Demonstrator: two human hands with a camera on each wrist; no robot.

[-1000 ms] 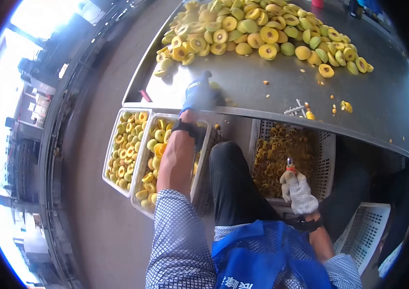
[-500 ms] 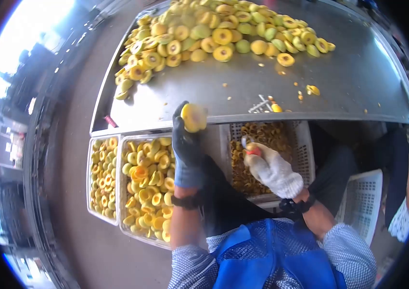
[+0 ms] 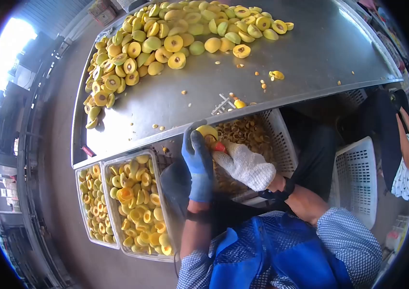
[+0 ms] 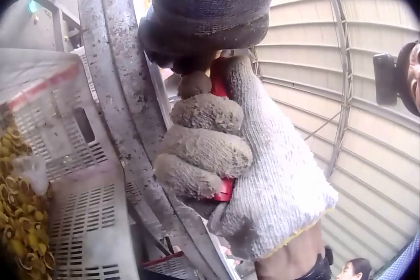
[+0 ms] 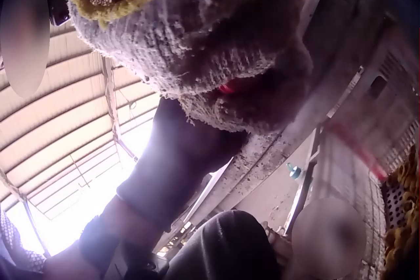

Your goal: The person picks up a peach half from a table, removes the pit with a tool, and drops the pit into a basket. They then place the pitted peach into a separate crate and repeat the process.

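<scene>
In the head view my left hand [image 3: 198,166], in a blue and dark grey glove, holds a yellow peach half [image 3: 207,130] just off the table's front edge. My right hand [image 3: 249,167], in a white knit glove, grips a red-handled tool [image 3: 220,146] right at the fruit's cut side. The tool's tip is hidden there. The left wrist view has the right glove's fingers [image 4: 203,145] curled round the red handle [image 4: 225,190], directly below the left glove [image 4: 210,4]. In the right wrist view, both gloves overlap and the fruit is hidden.
A heap of peach halves [image 3: 166,43] covers the far left of the metal table [image 3: 305,67]. Below its edge stand two crates of halves and a white basket [image 3: 281,137] of brown-yellow scraps. A small metal grid [image 3: 223,104] lies near the edge; another white basket [image 3: 358,178] stands right.
My left hand has come back from the tabletop with a peach half and moved right, to my right hand. The right hand has raised the red-handled tool to the fruit. The head view has shifted.
</scene>
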